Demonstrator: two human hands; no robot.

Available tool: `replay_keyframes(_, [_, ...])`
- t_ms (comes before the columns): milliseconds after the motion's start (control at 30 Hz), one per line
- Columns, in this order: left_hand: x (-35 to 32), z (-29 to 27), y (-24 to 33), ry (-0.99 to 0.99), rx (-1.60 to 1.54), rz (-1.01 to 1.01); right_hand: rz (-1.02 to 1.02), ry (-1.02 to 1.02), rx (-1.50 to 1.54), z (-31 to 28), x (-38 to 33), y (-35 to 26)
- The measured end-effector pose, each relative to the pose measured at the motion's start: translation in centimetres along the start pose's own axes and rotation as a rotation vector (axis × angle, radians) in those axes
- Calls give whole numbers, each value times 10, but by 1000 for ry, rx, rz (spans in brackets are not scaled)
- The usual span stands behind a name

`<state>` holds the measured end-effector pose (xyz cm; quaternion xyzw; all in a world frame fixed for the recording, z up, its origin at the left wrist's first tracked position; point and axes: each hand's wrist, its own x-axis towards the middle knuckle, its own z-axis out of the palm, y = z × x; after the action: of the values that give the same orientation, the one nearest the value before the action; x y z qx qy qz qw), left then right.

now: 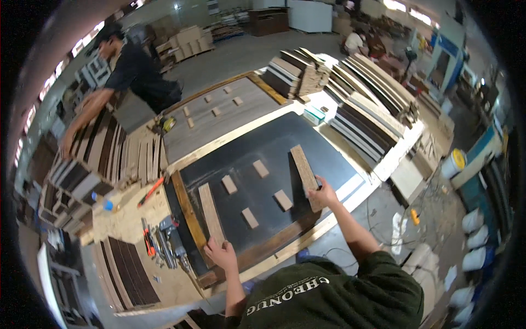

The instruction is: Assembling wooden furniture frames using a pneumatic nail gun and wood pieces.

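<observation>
Left hand [221, 254], its grip closed on the near end of a wood strip [210, 211]; right hand [324, 193], clamped toward the near end of a second strip [303, 169]. Both strips are over a black panel [235, 151], with four small blocks [261, 169] between them. Two brown bars [189, 214] edge it. Work looks partway: blocks laid out, strips not yet released. Beyond, a grey panel [189, 143] carries six similar pieces [238, 101].

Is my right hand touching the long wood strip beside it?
Touching. The head view shows your right hand, its fingers on the long wood strip toward its near end.
</observation>
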<state>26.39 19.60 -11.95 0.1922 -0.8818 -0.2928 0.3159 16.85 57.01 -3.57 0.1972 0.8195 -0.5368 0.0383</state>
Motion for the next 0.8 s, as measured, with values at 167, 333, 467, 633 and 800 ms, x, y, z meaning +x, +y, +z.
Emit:
replay_keyframes(167, [7, 9, 20, -226, 451, -22, -183, -13, -157, -40, 87, 42])
replay_keyframes(333, [25, 17, 9, -214, 558, 144, -296, 23, -529, -52, 119, 46])
replay_keyframes(467, [35, 20, -33, -215, 600, -116, -300, 65, -607, -45, 90, 38])
replay_keyframes(633, [36, 16, -54, -232, 607, -91, -415, 174, -453, -45, 69, 64])
replay_keyframes(800, [36, 34, -65, -213, 699, -155, -382, 99, -608, -84, 75, 56])
